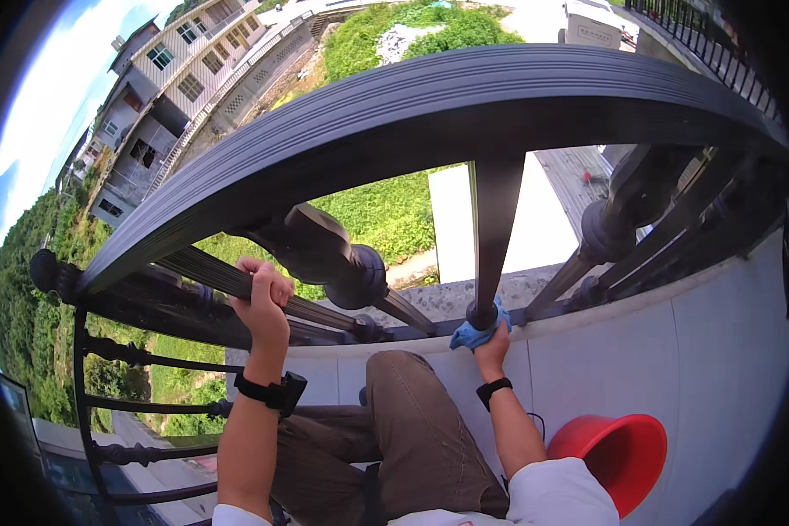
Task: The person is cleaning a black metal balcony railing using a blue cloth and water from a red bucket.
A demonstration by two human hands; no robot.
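My left hand [266, 294] is closed around a dark baluster [210, 270] of the balcony railing, under its broad grooved handrail [465, 81]. Lower down and to the right, my right hand [493, 348] grips a blue cloth [479, 330]. The cloth is wrapped against the foot of a straight upright post [497, 228], near the bottom rail. My fingers there are partly hidden by the cloth and the post. A dark band is on each of my wrists.
A red bucket [633, 456] stands on the pale tiled floor [587, 377] beside my right forearm. Thicker moulded balusters [357, 276] flank the straight post. Beyond the railing lie green plants, a white vehicle [590, 24] and a multi-storey house [162, 96].
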